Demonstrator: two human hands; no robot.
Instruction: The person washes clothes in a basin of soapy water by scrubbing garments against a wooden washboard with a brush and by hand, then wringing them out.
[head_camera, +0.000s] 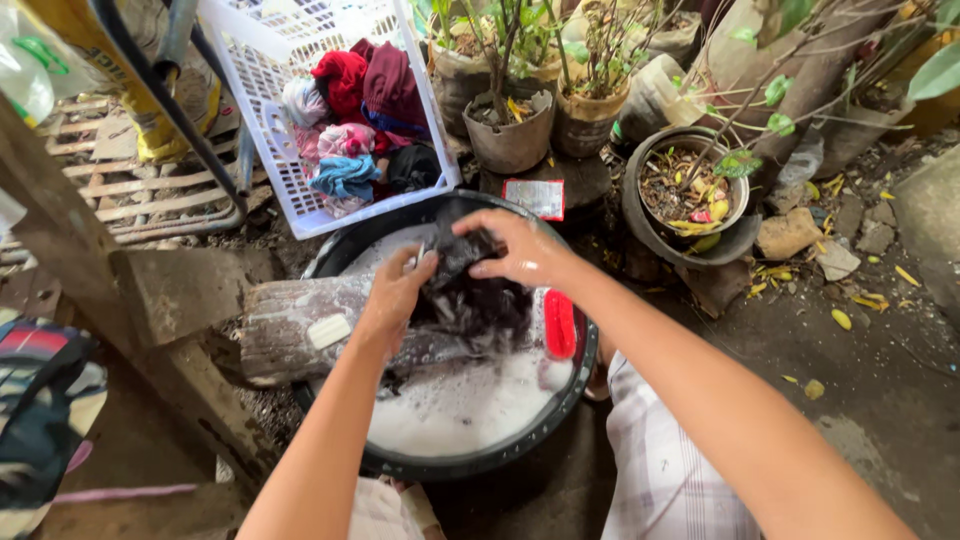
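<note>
A round black basin (585, 375) full of soapy white water sits on the ground in front of me. A wet dark garment (480, 305) hangs over the water. My left hand (395, 295) grips its left side. My right hand (515, 245) clutches a bunched fold at its top. A grey wooden log (285, 325) lies across the basin's left rim, with a white bar of soap (328, 330) on it. A red brush (559, 323) rests at the basin's right edge.
A white laundry basket (290, 205) holding several coloured clothes stands behind the basin. Potted plants (512, 125) and a black pot (690, 190) line the back. Stones (788, 235) lie on the dirt at right. A wooden slat platform (150, 190) is at left.
</note>
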